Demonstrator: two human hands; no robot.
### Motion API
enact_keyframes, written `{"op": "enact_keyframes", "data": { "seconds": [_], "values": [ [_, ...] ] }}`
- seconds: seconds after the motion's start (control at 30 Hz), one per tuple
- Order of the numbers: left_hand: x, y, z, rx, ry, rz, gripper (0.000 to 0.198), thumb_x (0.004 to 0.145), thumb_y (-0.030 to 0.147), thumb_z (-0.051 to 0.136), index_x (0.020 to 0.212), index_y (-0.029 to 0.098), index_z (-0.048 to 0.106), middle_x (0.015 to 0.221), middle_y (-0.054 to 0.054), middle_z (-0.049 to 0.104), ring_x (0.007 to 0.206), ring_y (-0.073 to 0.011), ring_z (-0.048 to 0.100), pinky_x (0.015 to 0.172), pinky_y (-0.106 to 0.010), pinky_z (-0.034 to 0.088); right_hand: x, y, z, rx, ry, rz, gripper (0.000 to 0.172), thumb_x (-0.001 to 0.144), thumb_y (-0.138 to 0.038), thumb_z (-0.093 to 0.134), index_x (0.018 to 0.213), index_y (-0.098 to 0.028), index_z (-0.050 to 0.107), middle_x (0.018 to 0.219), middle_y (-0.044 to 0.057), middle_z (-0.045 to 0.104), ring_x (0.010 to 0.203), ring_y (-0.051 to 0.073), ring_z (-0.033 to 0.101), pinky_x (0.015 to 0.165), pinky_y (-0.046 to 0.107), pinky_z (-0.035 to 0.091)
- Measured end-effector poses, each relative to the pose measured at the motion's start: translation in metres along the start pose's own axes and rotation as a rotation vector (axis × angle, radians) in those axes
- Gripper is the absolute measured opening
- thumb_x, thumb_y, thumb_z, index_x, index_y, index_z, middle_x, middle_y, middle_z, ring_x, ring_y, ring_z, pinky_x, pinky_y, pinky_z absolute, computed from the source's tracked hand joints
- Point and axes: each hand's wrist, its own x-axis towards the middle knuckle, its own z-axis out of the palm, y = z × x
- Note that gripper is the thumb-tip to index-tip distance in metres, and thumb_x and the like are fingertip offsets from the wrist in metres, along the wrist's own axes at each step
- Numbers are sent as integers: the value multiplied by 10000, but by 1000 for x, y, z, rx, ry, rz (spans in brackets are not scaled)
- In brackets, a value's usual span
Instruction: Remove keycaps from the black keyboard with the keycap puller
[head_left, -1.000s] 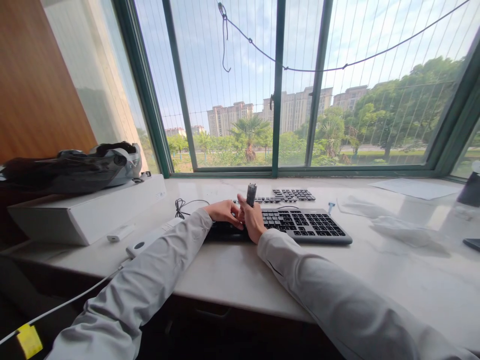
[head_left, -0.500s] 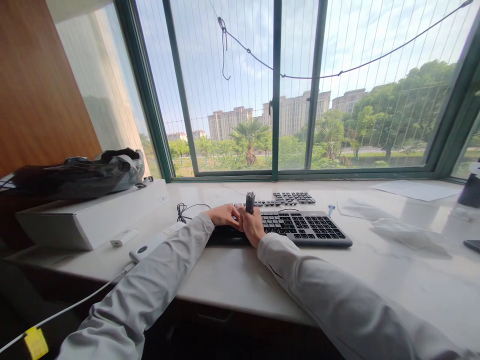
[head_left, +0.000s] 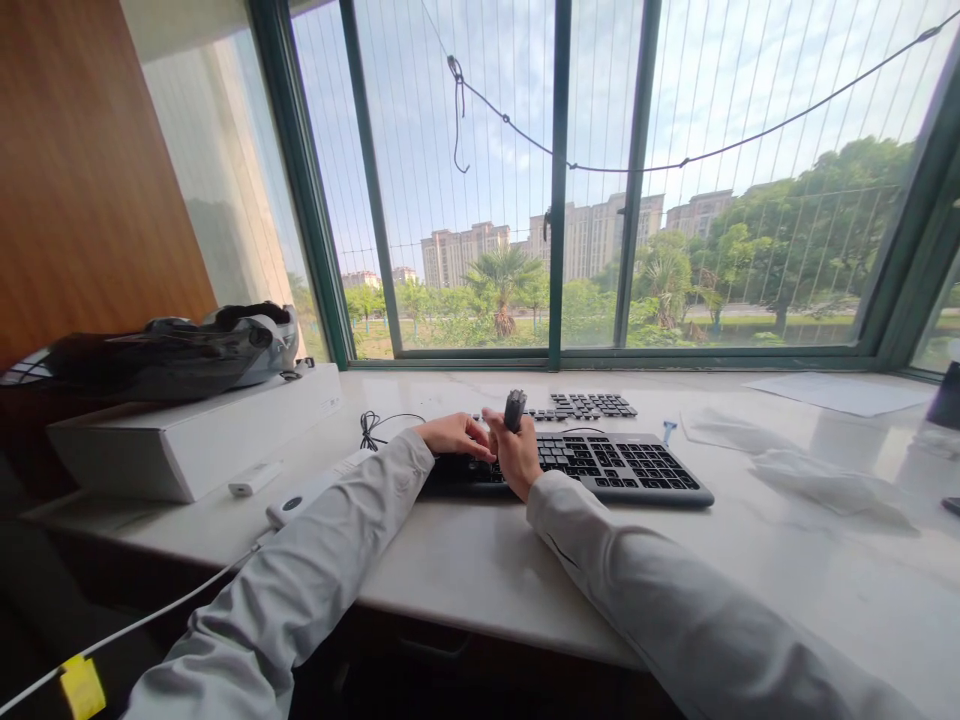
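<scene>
Head view: two grey sleeves run forward over a pale counter to a keyboard by the window.
Near edge: a white cable with a yellow tag trails off to the left, below the left sleeve.
Right hand: fist closed round a small dark tool. Thumb and fingers pinch its lower part, and its top pokes up clear of the knuckles.
Tool: upright, over the keyboard's left half and just beside the left hand.
Left hand: palm down on the keyboard's left end with the fingers bent and the tips on the keys. I cannot tell whether they pinch a key.
Step in hand: by my reading this is key-by-key work at the left end, with one hand steadying and the other holding the tool ready above.
Next move calls for: a firm grip on the tool, a straight drop onto a single key, and the left hand holding the board flat.
Behind the keyboard: loose keycaps lie in rows, apart from the board.
Left side: a white box with a dark bag on top, and a coiled black cord near the left wrist.
Right side: crumpled clear wrap, with a sheet of paper farther back.
</scene>
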Motion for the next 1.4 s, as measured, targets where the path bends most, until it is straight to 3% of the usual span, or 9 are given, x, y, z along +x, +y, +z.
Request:
{"op": "enact_keyframes", "data": {
  "seconds": [0.07, 0.17, 0.27, 0.37, 0.5, 0.7, 0.93, 1.17, 1.4],
  "values": [
    [0, 2, 0, -17, 40, -43, 430, 609, 478, 761, 849, 121, 755, 746, -49, 702, 685, -149, 577, 618, -234, 403, 9, -2, -13, -230, 85, -101, 458, 797, -451, 511, 450, -198, 353, 432, -18, 355, 472, 104, 315, 503, 276, 241],
    [0, 6, 1, -67, 200, -96, 511, 601, 513, 761, 922, 115, 746, 818, -80, 720, 711, -158, 589, 576, -228, 386, 21, -2, -37, -673, 21, -253, 340, 802, -366, 531, 511, -190, 517, 498, 16, 500, 507, 128, 391, 549, 289, 236],
    [1, 8, 3, -119, 311, -109, 506, 628, 496, 752, 947, 103, 735, 833, -94, 726, 696, -157, 597, 571, -231, 391, 26, 1, -55, -998, -77, -224, 234, 819, -348, 518, 676, -218, 649, 613, 58, 619, 560, 163, 496, 570, 290, 254],
    [1, 8, 3, -136, 392, -83, 420, 666, 422, 739, 941, 104, 739, 851, -95, 734, 750, -173, 627, 657, -249, 440, 27, 1, -61, -1157, -184, -175, 232, 845, -338, 483, 863, -237, 691, 726, 78, 676, 643, 185, 578, 599, 276, 301],
    [2, 8, 4, -119, 460, -26, 354, 706, 397, 701, 936, 133, 753, 918, -92, 738, 877, -211, 653, 788, -283, 471, 27, -3, -61, -1230, -328, -246, 315, 800, -239, 526, 1090, -263, 645, 777, 48, 696, 760, 200, 618, 694, 262, 361],
    [0, 12, 4, -41, 489, 14, 340, 740, 413, 664, 961, 171, 754, 940, -71, 738, 922, -231, 655, 846, -315, 475, 28, -1, -60, -1230, -387, -359, 402, 759, -193, 589, 1154, -258, 613, 771, 21, 708, 778, 194, 611, 867, 282, 344],
    [0, 8, 5, 34, 431, 115, 326, 698, 272, 660, 997, 168, 737, 978, -60, 730, 955, -219, 648, 840, -305, 493, 30, 1, -62, -1238, -346, -340, 323, 829, -232, 556, 1137, -269, 646, 805, 38, 724, 755, 183, 613, 856, 288, 326],
    [0, 7, 7, 137, 527, 155, 267, 710, 312, 682, 930, 174, 744, 906, -53, 733, 857, -195, 654, 740, -281, 494, 30, 4, -61, -1172, -334, -310, 289, 862, -290, 536, 1123, -278, 661, 814, 32, 725, 794, 186, 624, 859, 277, 332],
    [-3, 8, 5, 219, 603, 170, 335, 700, 474, 709, 871, 187, 742, 843, -47, 730, 746, -165, 633, 676, -269, 472, 41, 4, -73, -1303, -85, -75, 291, 880, -272, 449, 1084, -239, 654, 906, 85, 712, 876, 222, 637, 774, 295, 371]
  ]
}}
